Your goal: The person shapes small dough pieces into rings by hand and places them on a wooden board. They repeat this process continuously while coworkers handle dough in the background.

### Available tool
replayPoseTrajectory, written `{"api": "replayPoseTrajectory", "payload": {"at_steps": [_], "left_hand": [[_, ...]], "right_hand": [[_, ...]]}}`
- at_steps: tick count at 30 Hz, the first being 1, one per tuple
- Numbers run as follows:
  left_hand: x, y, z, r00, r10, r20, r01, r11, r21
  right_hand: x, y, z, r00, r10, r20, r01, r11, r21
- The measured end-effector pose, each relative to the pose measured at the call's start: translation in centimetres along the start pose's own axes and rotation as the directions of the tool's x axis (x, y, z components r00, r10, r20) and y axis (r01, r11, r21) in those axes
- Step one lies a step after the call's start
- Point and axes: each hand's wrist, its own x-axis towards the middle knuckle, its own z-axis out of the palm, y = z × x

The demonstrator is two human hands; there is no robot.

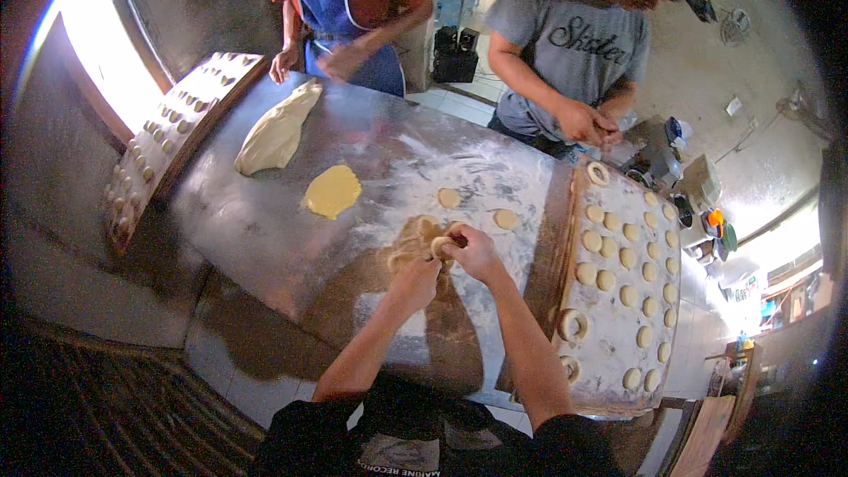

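Observation:
Over the floured metal table (265, 238), my right hand (474, 254) pinches a small pale piece of dough (439, 246). My left hand (415, 284) is closed right beside it, its fingertips meeting the dough's near side. Just beyond and left of my hands lie a few more dough pieces (404, 259), partly hidden and in shadow. Two flat dough rounds, one (449, 198) straight ahead and another (505, 219) to the right, rest on the flour.
A wooden board (609, 393) of dough rounds and rings stands at right; another board (212, 79) lies far left. A long dough slab (281, 128) and a yellow flattened mass (333, 192) sit left. Two people, one in a blue apron (340, 18), one in a grey shirt (565, 44), stand opposite.

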Motion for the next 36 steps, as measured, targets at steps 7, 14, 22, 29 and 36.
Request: {"api": "replayPoseTrajectory", "payload": {"at_steps": [7, 14, 22, 29, 36], "left_hand": [[-2.5, -2.6, -3.1, 0.91, -0.407, -0.078, 0.379, 0.893, -0.242], [0.0, -4.2, -7.0, 0.93, -0.347, 0.123, 0.331, 0.641, -0.693], [1.3, -3.1, -7.8, 0.902, -0.212, -0.375, 0.046, 0.914, -0.404], [-0.8, -2.1, -5.6, 0.96, -0.263, -0.093, -0.148, -0.198, -0.969], [0.3, 2.1, -5.5, 0.924, -0.172, -0.341, -0.08, 0.786, -0.613]], "right_hand": [[2.2, -1.2, 4.5, 1.0, -0.02, -0.023, 0.011, 0.94, -0.341], [-0.2, -4.9, 2.6, 0.986, 0.148, 0.075, -0.165, 0.924, 0.346], [-0.2, -7.2, 4.7, 0.998, -0.003, 0.058, -0.04, 0.682, 0.73], [-2.7, -7.3, 3.3, 0.935, 0.353, -0.016, -0.155, 0.452, 0.879], [-5.3, -7.9, 2.1, 0.938, -0.191, -0.29, 0.304, 0.856, 0.418]]}}
